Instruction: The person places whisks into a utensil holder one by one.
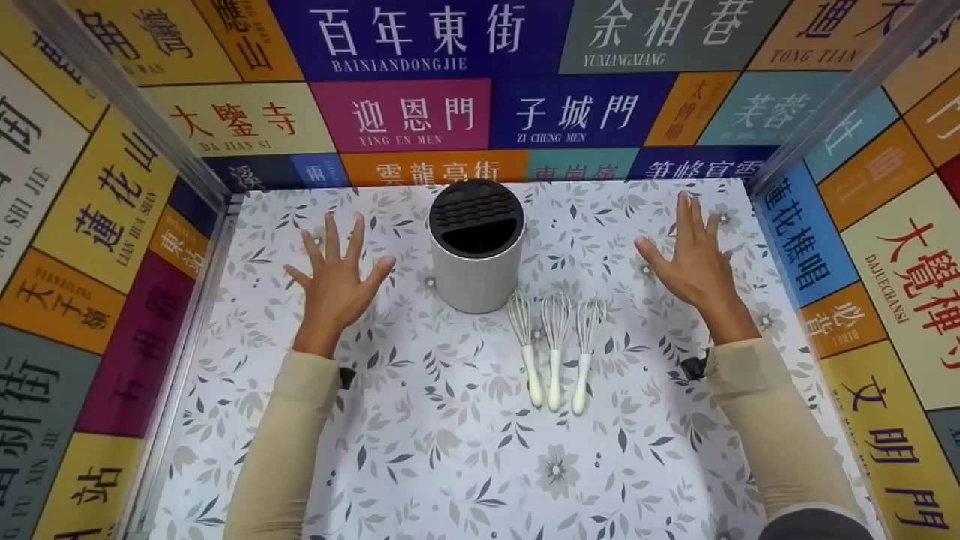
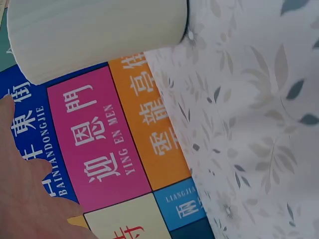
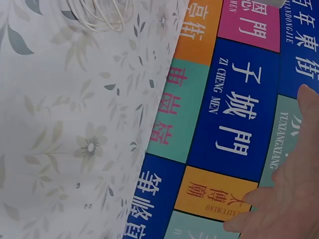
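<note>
My left hand [image 1: 335, 289] is spread with straight fingers, left of a white cylindrical utensil holder [image 1: 478, 281] with a black slotted top. Nothing is in it. On the other side my right hand [image 1: 694, 266] is spread likewise and holds nothing. Three whisks with wire heads and cream handles lie side by side in front of the holder: a left one [image 1: 534, 379], a middle one [image 1: 554, 379] and a right one [image 1: 581, 382]. In the left wrist view the holder's pale side [image 2: 99, 35] shows at the top. Whisk wires [image 3: 102, 12] appear at the right wrist view's top edge.
A white tabletop [image 1: 420, 480] with a grey leaf and flower print lies under everything. Panels with coloured blocks of Chinese lettering stand behind it [image 1: 401, 116] and along both sides. Metal posts mark the back corners. A dark rounded object [image 1: 814, 525] shows at the lower right.
</note>
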`<state>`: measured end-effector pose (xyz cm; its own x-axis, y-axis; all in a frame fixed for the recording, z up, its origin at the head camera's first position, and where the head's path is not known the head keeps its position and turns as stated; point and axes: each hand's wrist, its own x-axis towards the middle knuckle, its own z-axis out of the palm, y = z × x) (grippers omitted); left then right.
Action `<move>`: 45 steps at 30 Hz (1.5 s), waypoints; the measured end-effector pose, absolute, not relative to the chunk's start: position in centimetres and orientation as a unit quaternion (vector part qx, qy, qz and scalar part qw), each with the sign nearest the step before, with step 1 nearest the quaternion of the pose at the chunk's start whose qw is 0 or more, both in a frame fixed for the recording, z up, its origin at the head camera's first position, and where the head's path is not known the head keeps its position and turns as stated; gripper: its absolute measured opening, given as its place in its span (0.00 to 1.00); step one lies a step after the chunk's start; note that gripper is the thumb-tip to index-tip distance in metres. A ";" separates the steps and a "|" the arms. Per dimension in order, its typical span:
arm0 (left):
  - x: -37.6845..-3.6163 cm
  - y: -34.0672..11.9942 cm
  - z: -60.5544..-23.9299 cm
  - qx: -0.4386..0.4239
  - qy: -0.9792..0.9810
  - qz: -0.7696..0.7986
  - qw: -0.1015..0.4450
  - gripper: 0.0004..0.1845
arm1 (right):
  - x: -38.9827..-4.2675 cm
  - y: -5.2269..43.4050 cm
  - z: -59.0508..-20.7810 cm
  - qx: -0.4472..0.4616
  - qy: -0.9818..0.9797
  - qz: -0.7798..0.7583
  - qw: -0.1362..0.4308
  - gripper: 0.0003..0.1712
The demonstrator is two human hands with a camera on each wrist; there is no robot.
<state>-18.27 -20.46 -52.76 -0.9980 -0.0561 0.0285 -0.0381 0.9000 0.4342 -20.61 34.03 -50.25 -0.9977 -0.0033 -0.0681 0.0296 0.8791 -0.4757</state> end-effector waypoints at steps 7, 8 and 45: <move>-17.4 -18.7 -53.1 0.010 -0.951 -0.307 0.036 0.43 | -19.1 34.2 -51.7 0.002 0.944 -0.321 0.071 0.57; -17.4 -18.4 -53.2 0.005 -0.946 -0.322 0.041 0.42 | -18.9 34.2 -51.9 0.003 0.941 -0.329 0.075 0.57; -21.1 -10.2 -53.2 -0.034 -0.816 -0.572 0.082 0.26 | -12.1 30.3 -59.8 0.093 0.837 -0.500 0.203 0.58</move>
<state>-21.07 -10.18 -53.18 -0.9841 -0.0393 0.1729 0.1491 0.3443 0.9269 -12.13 30.33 -59.84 -0.9002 -0.0468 -0.4330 0.3593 0.4820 -0.7991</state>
